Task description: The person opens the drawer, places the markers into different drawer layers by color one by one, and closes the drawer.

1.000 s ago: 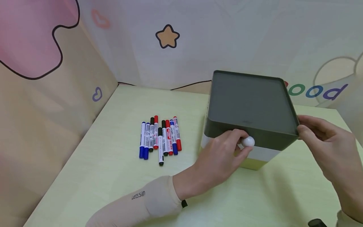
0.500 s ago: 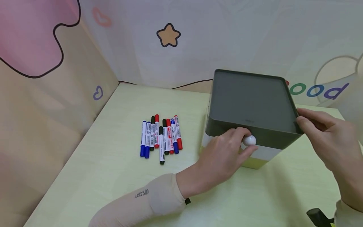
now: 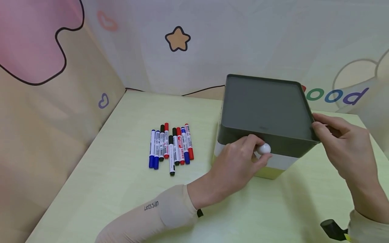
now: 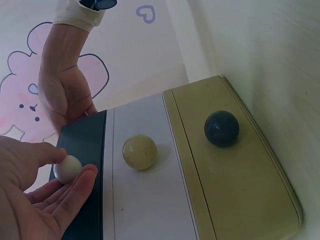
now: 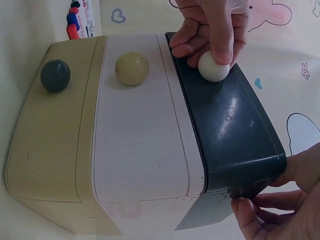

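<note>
At the left, a loose row of whiteboard markers (image 3: 171,152) with blue, black and red caps lies on the pale yellow-green table (image 3: 100,199), just beside a three-tier drawer box (image 3: 264,104). Next comes the left hand (image 3: 232,163), its thumb and fingers pinching the round white knob (image 3: 263,148) on the box's dark grey top tier, while the left wrist view shows a cream knob (image 4: 140,152) on the white tier and a dark knob (image 4: 222,129) on the yellow one. Farthest right, the right hand (image 3: 349,145) grips the top tier's near right corner between thumb and fingers.
</note>
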The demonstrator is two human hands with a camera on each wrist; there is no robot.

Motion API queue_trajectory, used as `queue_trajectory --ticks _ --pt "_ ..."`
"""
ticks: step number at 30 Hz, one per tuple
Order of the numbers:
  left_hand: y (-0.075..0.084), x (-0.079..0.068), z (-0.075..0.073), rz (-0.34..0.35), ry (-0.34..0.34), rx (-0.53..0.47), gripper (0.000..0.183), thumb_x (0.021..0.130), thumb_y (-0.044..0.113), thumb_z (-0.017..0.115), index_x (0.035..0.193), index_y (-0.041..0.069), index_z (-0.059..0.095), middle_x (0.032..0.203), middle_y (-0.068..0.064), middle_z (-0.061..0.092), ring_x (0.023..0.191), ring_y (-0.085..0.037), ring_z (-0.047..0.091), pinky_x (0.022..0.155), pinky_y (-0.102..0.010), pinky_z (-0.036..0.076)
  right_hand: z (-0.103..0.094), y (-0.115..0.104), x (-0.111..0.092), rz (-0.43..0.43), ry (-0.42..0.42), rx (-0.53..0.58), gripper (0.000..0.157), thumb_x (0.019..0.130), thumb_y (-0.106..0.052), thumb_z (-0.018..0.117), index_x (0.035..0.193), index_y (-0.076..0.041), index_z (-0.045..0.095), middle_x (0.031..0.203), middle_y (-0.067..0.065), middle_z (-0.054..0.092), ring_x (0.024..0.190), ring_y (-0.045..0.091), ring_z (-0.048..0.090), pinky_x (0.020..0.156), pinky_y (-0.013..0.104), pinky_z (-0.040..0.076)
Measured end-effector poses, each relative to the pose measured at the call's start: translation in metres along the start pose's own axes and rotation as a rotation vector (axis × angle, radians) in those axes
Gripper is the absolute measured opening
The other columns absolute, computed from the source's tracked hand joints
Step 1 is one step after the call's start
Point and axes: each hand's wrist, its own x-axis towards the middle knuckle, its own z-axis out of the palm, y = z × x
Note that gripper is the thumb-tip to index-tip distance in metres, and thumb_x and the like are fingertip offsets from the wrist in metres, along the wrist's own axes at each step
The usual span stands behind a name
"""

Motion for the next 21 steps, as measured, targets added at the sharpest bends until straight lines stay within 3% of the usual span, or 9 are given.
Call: queue_trajectory --ticks 8,14,21 --pt "0.007 -0.007 -0.002 0.009 -0.014 0.020 0.022 0.094 0.015 0.077 0.106 0.001 0.064 0.094 -0.002 0.070 0.069 -0.003 0.057 0.061 -0.002 0.038 -0.002 0.002 0.001 0.019 -0.003 -0.029 0.044 0.104 -0.030 0.061 0.141 -0.008 0.064 0.113 -0.026 0.060 0.090 -0.012 0.059 0.072 0.004 0.043" --pt "0.017 -0.014 -0.006 0.026 -0.039 0.020 0.023 0.094 0.015 0.077 0.106 0.001 0.063 0.097 -0.005 0.072 0.065 -0.003 0.053 0.056 -0.002 0.035 -0.006 0.003 0.002 0.004 -0.028 0.050 0.045 0.102 -0.025 0.065 0.139 0.000 0.063 0.104 -0.036 0.061 0.087 -0.015 0.062 0.070 0.005 0.046" --pt "0.030 -0.028 -0.013 0.003 -0.094 0.038 0.024 0.095 0.022 0.078 0.105 0.005 0.064 0.092 -0.002 0.072 0.063 -0.002 0.050 0.055 -0.004 0.034 -0.007 0.004 0.003 -0.009 -0.060 0.120 0.045 0.101 -0.019 0.068 0.139 0.003 0.061 0.103 -0.032 0.067 0.082 -0.009 0.068 0.071 0.007 0.048"
